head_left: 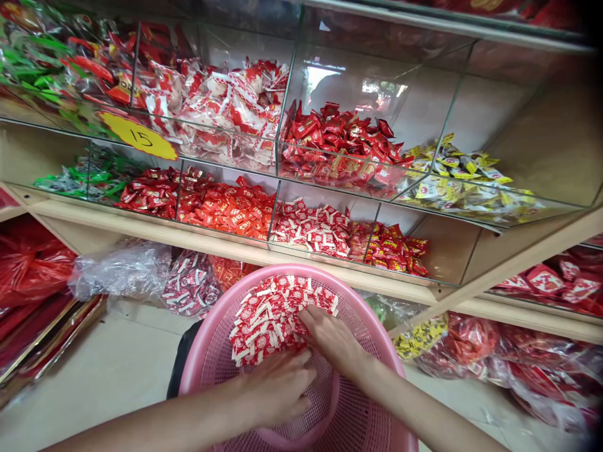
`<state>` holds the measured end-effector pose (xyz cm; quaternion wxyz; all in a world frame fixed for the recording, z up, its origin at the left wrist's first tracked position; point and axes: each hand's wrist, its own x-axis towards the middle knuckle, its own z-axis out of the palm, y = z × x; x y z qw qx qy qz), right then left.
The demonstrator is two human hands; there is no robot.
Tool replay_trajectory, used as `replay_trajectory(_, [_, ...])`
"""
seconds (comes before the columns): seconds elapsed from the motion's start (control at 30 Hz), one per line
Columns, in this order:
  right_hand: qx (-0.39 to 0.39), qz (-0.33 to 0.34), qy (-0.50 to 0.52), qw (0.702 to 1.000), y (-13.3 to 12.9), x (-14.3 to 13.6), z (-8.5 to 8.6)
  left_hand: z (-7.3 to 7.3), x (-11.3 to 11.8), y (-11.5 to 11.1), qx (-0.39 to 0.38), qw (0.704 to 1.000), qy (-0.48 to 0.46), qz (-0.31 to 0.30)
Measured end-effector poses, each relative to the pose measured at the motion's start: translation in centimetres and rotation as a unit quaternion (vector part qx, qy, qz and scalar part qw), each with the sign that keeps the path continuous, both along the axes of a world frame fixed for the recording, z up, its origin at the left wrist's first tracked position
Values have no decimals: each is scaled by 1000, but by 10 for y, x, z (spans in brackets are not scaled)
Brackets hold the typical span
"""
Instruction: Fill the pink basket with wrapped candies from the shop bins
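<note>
A pink perforated basket [372,333] stands below the shelf, with a heap of small red and white wrapped candies [268,320] against its far left side. My right hand [330,336] reaches in from the right, its bent fingers touching the right edge of the heap; whether they grip a candy is hidden. Just in front of the heap, inside the basket, is my left hand [280,386], its fingers pointing right and somewhat blurred, a little apart, with nothing visible in them.
Clear shelf bins hold red candies [339,138], yellow and white ones [461,166] and matching red and white ones [313,226]. A yellow tag [139,136] reads 15. Under the shelf lie plastic bags [122,270] and a red bag [32,263] on the tiled floor.
</note>
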<state>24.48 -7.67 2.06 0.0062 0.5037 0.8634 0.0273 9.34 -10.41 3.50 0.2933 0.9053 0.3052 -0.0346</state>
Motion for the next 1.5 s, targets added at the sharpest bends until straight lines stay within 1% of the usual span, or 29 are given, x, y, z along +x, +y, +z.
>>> replay_trajectory(0.17, [-18,2,47,999,-2,5,2,4,-3,7,0,1000,-5,5])
replay_trajectory(0.37, [-62,6,118,991,-4,11,10,13,-13,20,-7,1000,-24,3])
replay_trajectory(0.5, [-51,-15,160,986,-1,25,23,16,-20,28,2,999,-44,27])
replay_trajectory(0.6, [-36,-41,169,984,-1,39,33,17,-20,29,12,997,-59,41])
replay_trajectory(0.7, [-32,-60,161,985,-4,48,36,15,-16,25,3,998,-59,30])
replay_trajectory(0.8, [-41,-54,150,986,-10,50,33,11,-8,20,-28,998,-65,-3])
replay_trajectory(0.9, [-51,-49,138,988,-15,49,31,6,0,20,-59,995,-77,-26])
replay_trajectory(1.07, [-46,-52,117,991,-18,50,30,2,7,28,-71,994,-88,-2])
replay_trajectory(1.23, [-42,-57,33,997,-21,48,24,3,5,27,-72,994,-81,-3])
replay_trajectory(1.37, [-5,-28,-23,999,-19,46,21,4,2,25,-69,995,-70,3])
replay_trajectory(1.5, [15,6,-28,999,-17,44,18,3,1,25,-67,995,-73,-1])
